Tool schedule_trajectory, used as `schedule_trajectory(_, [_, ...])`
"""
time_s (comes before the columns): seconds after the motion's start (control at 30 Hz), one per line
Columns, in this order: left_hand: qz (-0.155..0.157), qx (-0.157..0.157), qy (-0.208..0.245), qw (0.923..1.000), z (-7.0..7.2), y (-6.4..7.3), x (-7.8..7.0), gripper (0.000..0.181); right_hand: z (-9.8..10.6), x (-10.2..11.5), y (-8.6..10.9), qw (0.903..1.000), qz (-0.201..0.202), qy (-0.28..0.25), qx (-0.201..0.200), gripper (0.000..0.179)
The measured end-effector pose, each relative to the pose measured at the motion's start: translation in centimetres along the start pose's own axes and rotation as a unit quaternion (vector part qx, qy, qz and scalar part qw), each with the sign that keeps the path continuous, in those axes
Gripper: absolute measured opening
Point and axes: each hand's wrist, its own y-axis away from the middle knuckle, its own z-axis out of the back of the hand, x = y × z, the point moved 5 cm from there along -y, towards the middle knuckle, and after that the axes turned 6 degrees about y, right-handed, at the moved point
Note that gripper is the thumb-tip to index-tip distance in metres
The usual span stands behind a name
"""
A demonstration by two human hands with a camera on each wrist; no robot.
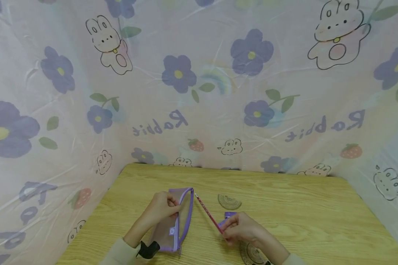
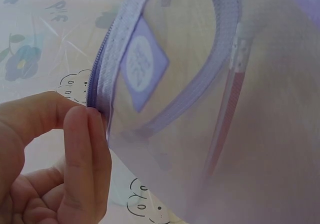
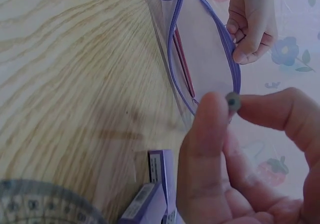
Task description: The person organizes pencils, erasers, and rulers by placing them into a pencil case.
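A translucent pencil case (image 1: 164, 230) with purple zip edging stands with its mouth open on the left of the table. My left hand (image 1: 164, 207) pinches its zipped edge between thumb and fingers; the same hand (image 2: 60, 154) shows close up in the left wrist view. My right hand (image 1: 242, 229) grips a red pencil (image 1: 207, 212) near its lower end, the pale other end slanting toward the case's upper corner. In the right wrist view the held pencil's end (image 3: 233, 103) peeks out between thumb and finger. A red pencil (image 2: 227, 109) shows through the case wall.
Small purple boxes (image 3: 145, 204) lie beside my right hand. One clear protractor (image 1: 229, 202) lies farther back; another protractor (image 1: 248, 254) is partly under my right forearm. Patterned curtains (image 1: 212, 92) close off the table's back and sides.
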Motion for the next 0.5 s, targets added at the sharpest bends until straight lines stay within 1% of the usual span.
schedule_trajectory(0.1, [-0.001, -0.001, -0.005, 1.0, 0.0, -0.1, 0.1, 0.011, -0.2, 0.1, -0.3, 1.0, 0.003, -0.005, 0.001, 0.022])
schedule_trajectory(0.27, [0.0, -0.002, -0.008, 1.0, 0.1, -0.1, 0.0, 0.012, -0.4, 0.2, -0.8, 1.0, 0.004, 0.002, -0.002, 0.02])
schedule_trajectory(0.5, [0.007, -0.007, -0.007, 0.9999, 0.1, -0.2, 0.1, 0.011, -0.8, 0.2, -1.7, 0.9999, -0.009, 0.008, -0.011, 0.021])
